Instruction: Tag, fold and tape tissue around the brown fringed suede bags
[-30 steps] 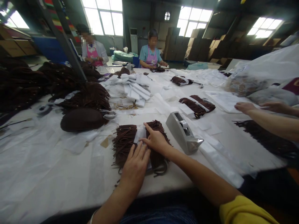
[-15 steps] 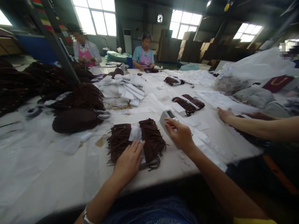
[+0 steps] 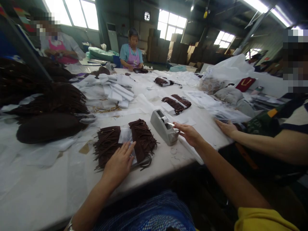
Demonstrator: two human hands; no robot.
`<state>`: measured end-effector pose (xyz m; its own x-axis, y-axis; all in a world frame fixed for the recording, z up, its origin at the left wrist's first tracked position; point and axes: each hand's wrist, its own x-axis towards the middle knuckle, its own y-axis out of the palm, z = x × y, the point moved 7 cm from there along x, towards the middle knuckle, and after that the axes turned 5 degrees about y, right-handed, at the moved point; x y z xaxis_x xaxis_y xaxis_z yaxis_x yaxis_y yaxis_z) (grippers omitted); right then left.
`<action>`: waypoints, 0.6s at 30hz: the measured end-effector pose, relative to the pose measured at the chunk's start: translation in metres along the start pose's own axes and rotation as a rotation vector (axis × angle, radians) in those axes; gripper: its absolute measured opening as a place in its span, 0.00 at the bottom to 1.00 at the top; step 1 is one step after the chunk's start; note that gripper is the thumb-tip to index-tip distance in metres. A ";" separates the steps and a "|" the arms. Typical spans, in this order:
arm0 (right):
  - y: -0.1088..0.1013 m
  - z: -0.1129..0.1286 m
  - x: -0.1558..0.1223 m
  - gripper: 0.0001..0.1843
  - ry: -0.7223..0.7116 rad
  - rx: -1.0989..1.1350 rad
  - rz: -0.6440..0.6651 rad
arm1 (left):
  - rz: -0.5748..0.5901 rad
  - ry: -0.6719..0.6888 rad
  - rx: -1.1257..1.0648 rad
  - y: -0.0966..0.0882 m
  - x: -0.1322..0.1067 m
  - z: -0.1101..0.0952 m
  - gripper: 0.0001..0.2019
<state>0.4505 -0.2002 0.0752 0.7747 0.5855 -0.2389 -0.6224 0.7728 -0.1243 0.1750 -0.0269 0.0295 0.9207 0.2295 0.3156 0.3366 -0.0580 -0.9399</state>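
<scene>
A brown fringed piece (image 3: 141, 139) with a white paper band (image 3: 125, 136) around its middle lies on the white table (image 3: 43, 189) in front of me. My left hand (image 3: 119, 163) lies flat on its near edge, fingers stretched out. My right hand (image 3: 190, 134) is at the cutter end of a grey tape dispenser (image 3: 163, 126), just right of the piece. Its fingertips are pinched on a clear strip of tape (image 3: 173, 124) that runs from the roll.
Heaps of brown fringe (image 3: 48, 106) fill the left side, and folded white papers (image 3: 115, 91) lie behind. Banded bundles (image 3: 176, 102) rest farther back. A co-worker's hand (image 3: 226, 127) rests on the table's right edge near plastic bags (image 3: 223, 73). Two people work at the far end.
My right hand left the fringed piece, went right to the tape dispenser and now pulls a strip from it. My left hand stayed on the piece. The view swung right.
</scene>
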 end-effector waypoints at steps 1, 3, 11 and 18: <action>-0.001 0.004 -0.006 0.20 -0.018 0.029 -0.019 | -0.003 0.002 -0.003 -0.001 0.000 0.000 0.26; -0.007 0.009 -0.021 0.18 -0.065 0.057 -0.075 | -0.007 0.005 -0.006 -0.002 0.000 -0.001 0.26; -0.020 -0.040 -0.056 0.19 0.091 0.206 -0.150 | -0.012 0.005 -0.005 -0.001 -0.001 0.000 0.25; -0.037 -0.066 -0.044 0.24 0.017 -0.138 -0.291 | 0.005 0.007 0.003 0.000 -0.001 -0.001 0.26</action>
<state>0.4319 -0.2702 0.0265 0.9211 0.3400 -0.1898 -0.3854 0.8658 -0.3192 0.1741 -0.0279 0.0297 0.9238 0.2223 0.3118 0.3314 -0.0563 -0.9418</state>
